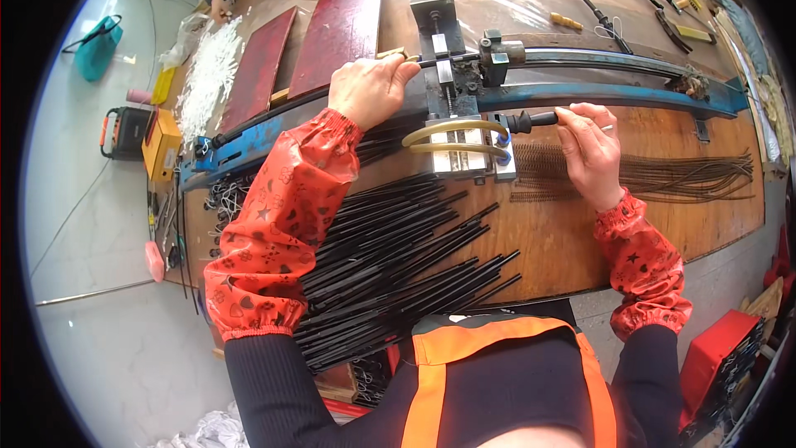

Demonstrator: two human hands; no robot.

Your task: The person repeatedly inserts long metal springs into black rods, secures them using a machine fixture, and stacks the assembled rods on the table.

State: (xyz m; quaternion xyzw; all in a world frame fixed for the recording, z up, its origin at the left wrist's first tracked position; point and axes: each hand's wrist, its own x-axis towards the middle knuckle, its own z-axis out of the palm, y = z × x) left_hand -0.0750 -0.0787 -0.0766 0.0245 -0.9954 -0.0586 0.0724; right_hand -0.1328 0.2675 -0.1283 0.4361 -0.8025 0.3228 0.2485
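My left hand (371,90) is closed at the left of a metal clamping fixture (444,75), around what looks like a black rod (426,63) that runs into it. The hand hides most of the rod. To the right of the fixture's near end, my right hand (592,148) grips the tip of a black lever handle (531,121) between thumb and fingers. Two yellowish air hoses (444,128) loop from the valve block (502,153) beside that handle. The fixture sits across a long blue rail (613,99).
Many thin black rods (390,241) lie on the wooden table before me. Long coiled springs (630,172) rest at right. Dark red boards (338,37) and a white pile of small pieces (211,75) are at far left. Another person's hand (220,10) reaches toward the pile.
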